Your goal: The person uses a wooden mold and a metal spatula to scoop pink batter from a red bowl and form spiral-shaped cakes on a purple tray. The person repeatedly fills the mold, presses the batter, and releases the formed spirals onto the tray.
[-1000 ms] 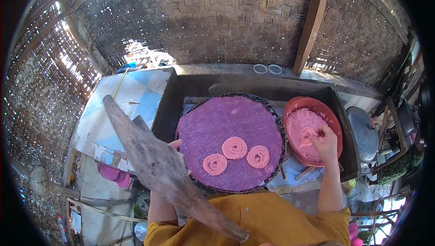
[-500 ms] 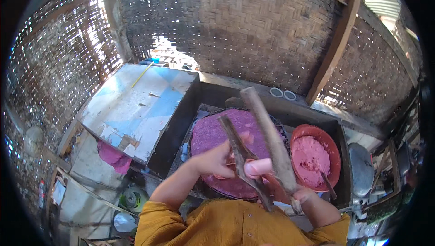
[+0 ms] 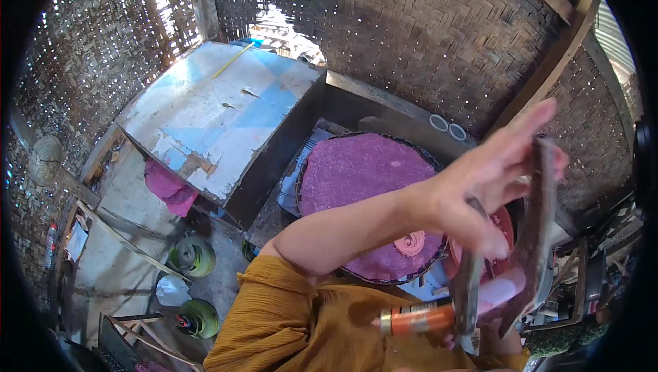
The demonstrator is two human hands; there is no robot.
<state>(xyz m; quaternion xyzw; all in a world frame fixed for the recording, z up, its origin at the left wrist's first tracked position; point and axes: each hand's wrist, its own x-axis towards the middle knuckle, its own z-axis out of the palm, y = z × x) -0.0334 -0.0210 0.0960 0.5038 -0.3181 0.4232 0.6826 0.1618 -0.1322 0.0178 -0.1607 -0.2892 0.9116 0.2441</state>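
A two-armed wooden press [image 3: 468, 283] is tilted in front of my chest. Between its dark, worn arms lies a pink rod or plunger [image 3: 504, 290], in line with an orange cylinder [image 3: 419, 318] that has a gold-coloured end. My left hand [image 3: 473, 190] reaches across to the right, fingers spread and thumb apart, beside the upper end of one arm. Low at the right, my right hand [image 3: 449, 340] supports the press and is mostly hidden behind it. Below my left forearm, a pink dough coil [image 3: 410, 243] lies on a round tray with a purple cloth [image 3: 363, 173].
Behind the press stands a red basin [image 3: 506, 225] of pink dough, partly covered. A blue-and-white painted box [image 3: 226, 118] is at the left. Two white rings [image 3: 439, 122] lie on the back ledge. Green gas cylinders [image 3: 192, 257] stand low left, and woven bamboo walls [image 3: 411, 36] enclose the space.
The press has swung to the right and lower. My left hand has come off its near arm and reached right. The dough coil on the purple cloth now shows, and the view has shifted.
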